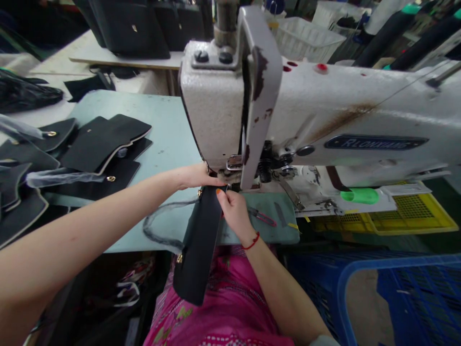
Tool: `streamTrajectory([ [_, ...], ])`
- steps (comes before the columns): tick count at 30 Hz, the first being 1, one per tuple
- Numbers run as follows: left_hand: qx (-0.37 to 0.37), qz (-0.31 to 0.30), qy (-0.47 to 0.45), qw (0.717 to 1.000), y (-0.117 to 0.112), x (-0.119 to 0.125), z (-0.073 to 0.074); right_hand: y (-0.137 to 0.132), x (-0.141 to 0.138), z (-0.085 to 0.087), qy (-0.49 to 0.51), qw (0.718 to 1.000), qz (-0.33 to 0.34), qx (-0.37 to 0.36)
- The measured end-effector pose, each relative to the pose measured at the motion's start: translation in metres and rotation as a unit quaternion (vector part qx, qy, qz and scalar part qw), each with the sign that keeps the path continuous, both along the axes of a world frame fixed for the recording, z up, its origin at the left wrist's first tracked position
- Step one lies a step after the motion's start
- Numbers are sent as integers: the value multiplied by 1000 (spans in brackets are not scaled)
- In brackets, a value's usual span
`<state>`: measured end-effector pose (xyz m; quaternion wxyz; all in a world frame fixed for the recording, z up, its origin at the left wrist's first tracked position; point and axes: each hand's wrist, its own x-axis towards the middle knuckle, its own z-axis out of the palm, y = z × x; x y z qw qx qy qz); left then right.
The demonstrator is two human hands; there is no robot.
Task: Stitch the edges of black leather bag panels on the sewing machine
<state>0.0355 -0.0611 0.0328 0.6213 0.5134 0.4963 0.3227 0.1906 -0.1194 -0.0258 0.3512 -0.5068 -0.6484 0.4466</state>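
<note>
"Light green table (165, 110); your smooth, bendy black piece (198, 245) hangs off it over your lap."

"You seem to be sewing its top end at the chipped white machine (216, 101). Your right hand (234, 211) has a pinching grip on it; I can't tell your left hand's (200, 176) grip."

"Next, you'd need it flat."

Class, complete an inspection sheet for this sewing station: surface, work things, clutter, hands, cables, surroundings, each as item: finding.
Surface: pale green table, partly covered.
Work things: black panel, upper end at the sewing machine, lower end past the table edge; wrapped strap looping from its left side.
Clutter: stacked black pieces at left; red-handled tool right of the panel.
Hands: left hand at the panel's upper end, grip unclear; right hand pinching its right edge.
Cables: nothing seen.
Surroundings: yellow crate, blue crate, white basket.
</note>
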Motion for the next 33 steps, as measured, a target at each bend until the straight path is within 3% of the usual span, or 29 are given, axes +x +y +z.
streamTrajectory([
  [5, 34, 11, 42, 998, -12, 3, -10, 9, 21, 5, 11, 996, 81, -33],
  [10, 47, 37, 46, 997, -19, 9, -11, 15, 28, 8, 21, 994, 95, -49],
  [13, 57, 40, 45, 997, -18, 1, -18, 14, 30, 11, 21, 992, 106, -59],
  [15, 65, 57, 42, 995, -18, -13, -32, 10, 33, 13, 17, 991, 113, -62],
  [19, 108, 189, 96, 971, -37, -52, -79, -7, 43, 13, 11, 990, 112, -81],
  [22, 113, 158, 166, 967, -72, -65, -111, -27, 52, 8, 13, 986, 112, -121],
  [24, 117, 117, 172, 971, -97, -58, -122, -42, 58, 3, 13, 980, 123, -155],
  [27, 128, 107, 166, 972, -116, -30, -118, -63, 70, 1, -20, 968, 177, -176],
  [30, 110, 140, 132, 975, -112, 3, -98, -72, 99, 16, -74, 963, 228, -122],
  [32, 79, 180, 59, 979, -103, 19, -83, -65, 135, 40, -94, 979, 173, -43],
  [33, 56, 201, 14, 978, -100, 25, -77, -58, 158, 57, -102, 990, 98, 28],
])
